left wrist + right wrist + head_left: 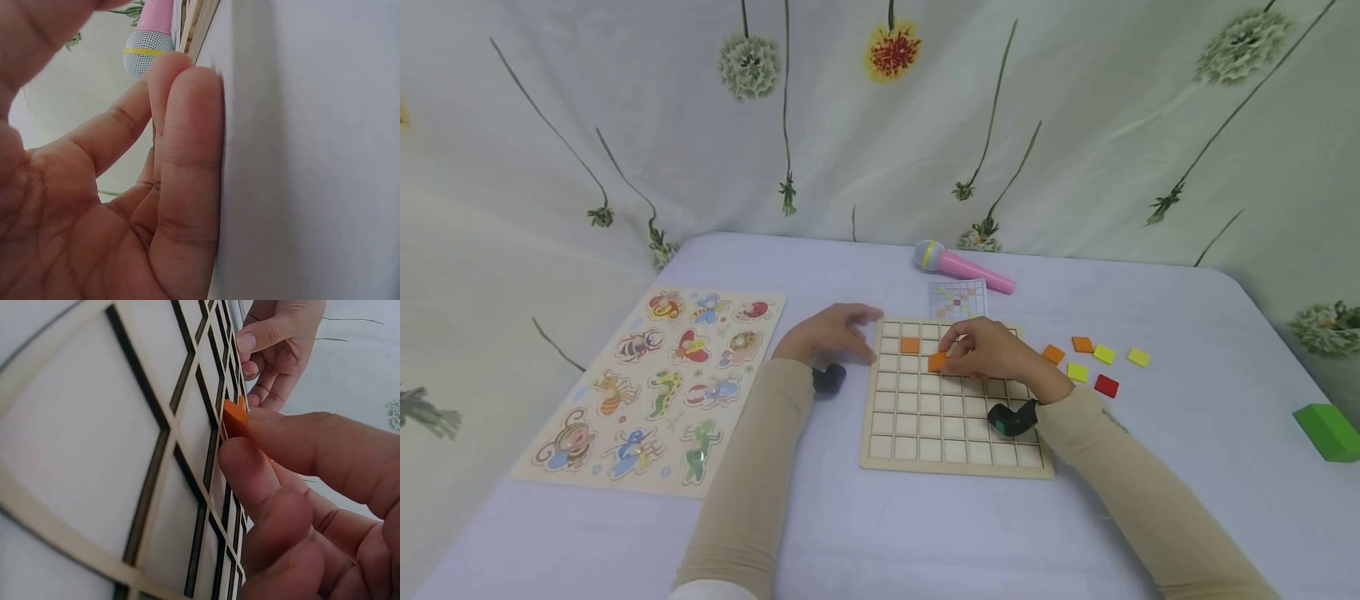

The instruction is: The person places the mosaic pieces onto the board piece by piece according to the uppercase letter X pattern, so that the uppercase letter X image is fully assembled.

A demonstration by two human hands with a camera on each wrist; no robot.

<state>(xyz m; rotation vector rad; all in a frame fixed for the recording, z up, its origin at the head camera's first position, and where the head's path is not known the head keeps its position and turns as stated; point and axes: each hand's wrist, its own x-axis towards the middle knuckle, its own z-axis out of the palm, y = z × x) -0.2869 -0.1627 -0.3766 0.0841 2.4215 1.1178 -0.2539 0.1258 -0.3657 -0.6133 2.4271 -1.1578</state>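
My right hand (988,350) pinches an orange square tile (937,362) between thumb and fingertips, over the upper part of a wooden grid board (917,465). In the right wrist view that pinched tile (235,419) is tilted, close over the grid bars. Another orange tile (910,344) lies in a square near the board's upper left. At the board's left edge my left hand (835,332) rests with fingers loosely bent, thumb and fingertips right at the rim, holding nothing. The left wrist view shows its fingers (190,156) lying along the white cloth.
Several loose tiles, orange, yellow and red (1107,385), lie right of the board. A patterned card (957,298) and a pink toy microphone (970,271) lie behind it. At left is an insect puzzle board (647,392); at far right, a green block (1328,433).
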